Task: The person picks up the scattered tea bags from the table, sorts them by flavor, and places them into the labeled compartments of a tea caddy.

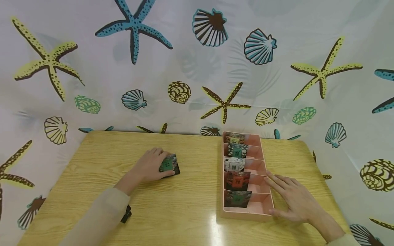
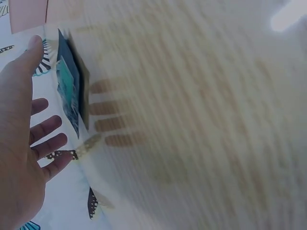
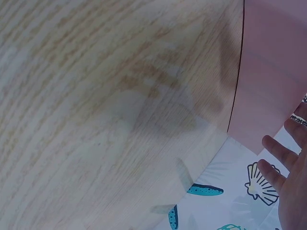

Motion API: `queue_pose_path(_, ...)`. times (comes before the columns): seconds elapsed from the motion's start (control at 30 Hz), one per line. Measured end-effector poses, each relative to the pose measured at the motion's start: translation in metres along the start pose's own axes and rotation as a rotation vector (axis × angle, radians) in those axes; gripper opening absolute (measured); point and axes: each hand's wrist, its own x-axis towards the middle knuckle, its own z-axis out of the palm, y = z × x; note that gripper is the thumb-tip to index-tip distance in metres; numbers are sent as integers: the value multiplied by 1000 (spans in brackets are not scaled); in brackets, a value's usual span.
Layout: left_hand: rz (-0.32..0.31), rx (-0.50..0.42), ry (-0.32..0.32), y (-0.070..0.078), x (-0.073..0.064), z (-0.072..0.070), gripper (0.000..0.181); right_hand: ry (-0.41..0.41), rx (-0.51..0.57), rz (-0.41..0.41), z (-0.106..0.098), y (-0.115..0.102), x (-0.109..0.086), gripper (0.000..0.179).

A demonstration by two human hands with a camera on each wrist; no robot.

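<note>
On the left half of the table, a dark sachet with a green label (image 1: 167, 164) stands close to my left hand (image 1: 152, 165), a blackish edge showing behind it. In the left wrist view the left hand's fingers are spread and loosely extended, and the sachet (image 2: 69, 88) is seen almost edge-on just beyond them. A pink divided box (image 1: 257, 207) sits to the right, with a sachet in each compartment. My right hand (image 1: 292, 198) lies along its right side, fingers extended, fingertips at the rim. In the right wrist view those fingers (image 3: 280, 153) are beside the box's wall (image 3: 268, 72).
In the box, the sachets have a yellow label (image 1: 234, 139), green label (image 1: 237, 150), white front (image 1: 234, 164), red label (image 1: 237, 181) and dark green label (image 1: 237, 199). A small black object (image 1: 126, 214) shows beside the left sleeve. Patterned cloth (image 1: 197, 68) hangs behind the wooden table (image 1: 191, 212).
</note>
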Motion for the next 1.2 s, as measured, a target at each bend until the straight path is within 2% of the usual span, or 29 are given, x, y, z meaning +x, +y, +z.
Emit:
queue_pose_path(0.23, -31, 6, -5, -9, -4, 11, 79, -11, -1, 3, -2, -1, 1, 103)
queue_pose_path(0.47, -34, 9, -2, -13, -5, 18, 81, -16, -3, 6, -1, -1, 1, 104)
queue_pose_path(0.83, -63, 61, 12, -13, -2, 18, 91, -7, -4, 3, -1, -1, 1, 105)
queue_pose_path(1.2, -68, 78, 29, -14, 0, 19, 86, -8, -6, 7, 0, 0, 0, 106)
